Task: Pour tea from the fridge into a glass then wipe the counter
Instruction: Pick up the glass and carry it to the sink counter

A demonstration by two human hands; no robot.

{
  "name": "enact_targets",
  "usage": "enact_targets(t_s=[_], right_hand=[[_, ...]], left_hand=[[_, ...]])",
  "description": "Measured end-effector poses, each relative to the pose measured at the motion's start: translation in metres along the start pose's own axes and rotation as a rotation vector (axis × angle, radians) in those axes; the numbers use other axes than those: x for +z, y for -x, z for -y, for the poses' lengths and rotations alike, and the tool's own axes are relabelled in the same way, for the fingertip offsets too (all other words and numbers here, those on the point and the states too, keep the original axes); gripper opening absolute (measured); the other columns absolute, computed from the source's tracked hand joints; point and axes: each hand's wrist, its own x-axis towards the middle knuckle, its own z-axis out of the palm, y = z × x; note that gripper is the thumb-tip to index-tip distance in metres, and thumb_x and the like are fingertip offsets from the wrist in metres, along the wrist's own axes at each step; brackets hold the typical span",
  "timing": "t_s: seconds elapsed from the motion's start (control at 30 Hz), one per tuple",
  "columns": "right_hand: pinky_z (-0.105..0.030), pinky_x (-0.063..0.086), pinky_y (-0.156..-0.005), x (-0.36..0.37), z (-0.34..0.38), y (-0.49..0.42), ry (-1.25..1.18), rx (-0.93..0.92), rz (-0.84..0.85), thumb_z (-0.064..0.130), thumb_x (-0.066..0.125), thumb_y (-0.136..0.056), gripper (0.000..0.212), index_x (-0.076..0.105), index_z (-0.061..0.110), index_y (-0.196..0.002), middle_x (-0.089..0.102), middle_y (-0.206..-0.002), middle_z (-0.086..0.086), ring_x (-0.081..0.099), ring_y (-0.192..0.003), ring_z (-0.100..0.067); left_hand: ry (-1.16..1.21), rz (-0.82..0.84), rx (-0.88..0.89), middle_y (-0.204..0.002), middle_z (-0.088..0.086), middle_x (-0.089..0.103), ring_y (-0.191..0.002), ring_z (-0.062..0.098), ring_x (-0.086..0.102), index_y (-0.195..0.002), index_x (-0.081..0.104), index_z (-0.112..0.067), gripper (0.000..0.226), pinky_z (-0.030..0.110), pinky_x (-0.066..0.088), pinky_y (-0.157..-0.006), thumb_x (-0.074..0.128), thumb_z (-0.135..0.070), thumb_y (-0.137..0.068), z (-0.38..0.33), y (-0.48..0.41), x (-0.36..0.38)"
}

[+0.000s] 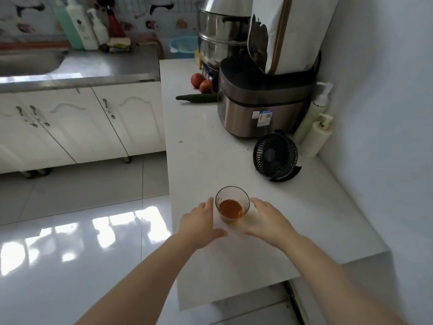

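Our left forearm [145, 277] and right forearm [328, 268] reach forward over the near end of the white surface [210, 141]. We have the left hand [201, 221] and right hand [269, 221] open, fingers fairly straight, one on each side of the glass [232, 200]. The left fingertips lie right against its wall or just beside it; we cannot tell whether they touch. The right hand sits close, with a small gap. We see the glass upright on the surface, holding a little amber tea [230, 208] at the bottom. Beyond it stands a small black fan [275, 156], then a rice cooker [262, 109], with a cucumber [196, 98] and two red fruits [201, 82] to its left
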Motion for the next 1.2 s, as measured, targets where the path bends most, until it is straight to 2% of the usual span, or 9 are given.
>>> enact_targets(t_s=[0.23,0.4,0.47,0.53,0.67,0.83,0.93,1.07,1.2], right_hand=[[-0.032,0.028,-0.11,0.004,-0.006,-0.022,-0.132,-0.102,-0.002,0.035,0.079,-0.064,0.104,0.016,0.024,-0.146,0.034,-0.148,-0.002,0.03,-0.136,-0.018],[-0.023,0.026,-0.104,0.004,-0.006,-0.029,-0.212,-0.146,-0.013,0.035,0.08,-0.062,0.101,0.022,0.025,-0.144,0.038,-0.146,0.001,0.034,-0.134,-0.015],[-0.02,0.029,-0.1,0.005,-0.004,-0.03,-0.262,-0.141,-0.026,0.036,0.081,-0.06,0.098,0.028,0.026,-0.141,0.044,-0.139,0.005,0.04,-0.129,-0.014],[-0.01,0.033,-0.088,0.006,-0.002,-0.03,-0.312,-0.143,-0.043,0.035,0.083,-0.058,0.091,0.035,0.029,-0.135,0.051,-0.119,0.015,0.048,-0.117,-0.01],[-0.004,0.032,-0.075,0.006,0.0,-0.031,-0.36,-0.144,-0.045,0.031,0.084,-0.056,0.086,0.04,0.03,-0.129,0.048,-0.1,0.027,0.05,-0.099,-0.002],[-0.01,0.034,-0.076,0.003,0.004,-0.032,-0.359,-0.145,-0.044,0.029,0.085,-0.054,0.086,0.041,0.03,-0.128,0.051,-0.1,0.022,0.051,-0.098,-0.004],[-0.008,0.034,-0.075,-0.003,0.012,-0.034,-0.358,-0.161,-0.048,0.03,0.084,-0.054,0.086,0.041,0.03,-0.129,0.049,-0.103,0.024,0.05,-0.1,-0.002],[-0.02,0.038,-0.088,-0.017,0.033,-0.037,-0.333,-0.201,-0.035,0.035,0.085,-0.055,0.092,0.037,0.028,-0.133,0.05,-0.12,0.014,0.051,-0.11,-0.005],[-0.03,0.042,-0.098,-0.031,0.064,-0.04,-0.292,-0.266,-0.013,0.025,0.083,-0.059,0.091,0.034,0.023,-0.136,0.05,-0.136,0.002,0.052,-0.117,-0.016]], left_hand=[[0.202,-0.05,0.029,-0.148,0.003,0.036,-0.127,0.026,0.044,-0.146,-0.001,-0.025,0.113,0.038,0.041,-0.096,0.071,-0.058,-0.065,-0.002,-0.015,0.006],[0.281,-0.056,0.076,-0.143,0.002,0.043,-0.124,0.023,0.047,-0.146,0.002,-0.026,0.109,0.034,0.041,-0.094,0.072,-0.055,-0.067,-0.007,-0.019,0.004],[0.315,-0.058,0.071,-0.141,0.002,0.044,-0.123,0.023,0.048,-0.146,0.006,-0.024,0.107,0.032,0.041,-0.094,0.072,-0.054,-0.067,-0.009,-0.02,0.005],[0.325,-0.061,0.062,-0.141,0.003,0.046,-0.123,0.023,0.048,-0.145,0.009,-0.022,0.106,0.032,0.04,-0.095,0.073,-0.054,-0.066,-0.009,-0.022,0.004],[0.324,-0.054,0.058,-0.14,0.002,0.047,-0.122,0.023,0.049,-0.144,0.013,-0.021,0.106,0.031,0.04,-0.095,0.076,-0.052,-0.065,-0.009,-0.025,0.002],[0.318,-0.087,0.053,-0.138,0.003,0.05,-0.121,0.024,0.05,-0.144,0.014,-0.022,0.104,0.032,0.042,-0.094,0.077,-0.048,-0.065,-0.008,-0.023,-0.002],[0.325,-0.113,0.055,-0.138,0.002,0.05,-0.121,0.024,0.05,-0.144,0.014,-0.023,0.103,0.032,0.042,-0.094,0.077,-0.045,-0.066,-0.007,-0.022,-0.012],[0.312,-0.164,0.031,-0.139,0.002,0.049,-0.121,0.024,0.051,-0.144,0.014,-0.025,0.101,0.033,0.044,-0.093,0.077,-0.042,-0.067,-0.004,-0.019,-0.032],[0.309,-0.236,0.007,-0.139,0.001,0.05,-0.121,0.023,0.051,-0.143,0.014,-0.026,0.101,0.033,0.045,-0.091,0.077,-0.044,-0.066,0.008,-0.009,-0.056]])
